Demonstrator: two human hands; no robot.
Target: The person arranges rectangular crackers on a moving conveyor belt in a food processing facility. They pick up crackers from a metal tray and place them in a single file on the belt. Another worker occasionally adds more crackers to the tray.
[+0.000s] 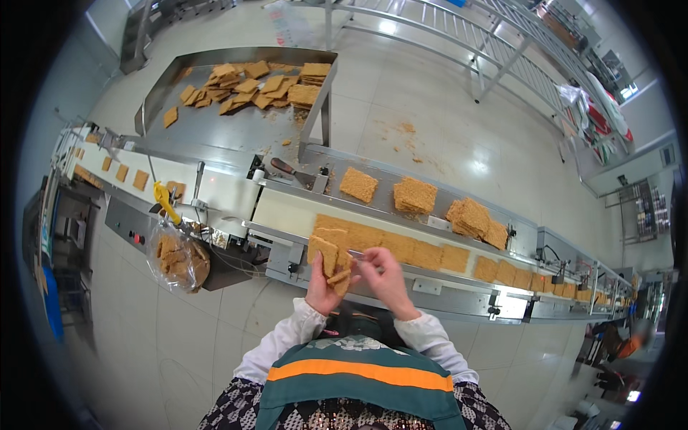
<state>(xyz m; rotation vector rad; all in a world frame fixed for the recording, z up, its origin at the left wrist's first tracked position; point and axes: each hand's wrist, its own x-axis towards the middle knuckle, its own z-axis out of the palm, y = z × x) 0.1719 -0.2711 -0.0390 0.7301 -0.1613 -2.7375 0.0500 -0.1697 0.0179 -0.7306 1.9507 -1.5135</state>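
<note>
My left hand (319, 293) grips several flat, square golden-brown biscuit slabs (324, 251), tilted and overlapping, with a narrow broken strip among them. They hang over the near edge of a white conveyor belt (290, 209). Just to their right, my right hand (388, 279) pinches a small metal tool (356, 253); its exact kind is hard to tell. The tool's end is close to the held slabs. Beyond my hands, a row of similar slabs (395, 242) lies on the belt and runs on to the right.
A steel tray table (215, 129) bears a heap of loose slabs. Slab stacks (415, 194) and a wooden-handled scraper (285, 166) lie on the ledge behind the belt. Left are a plastic bag of pieces (180, 255) and a yellow-handled tool (165, 201). A person (626, 341) is far right.
</note>
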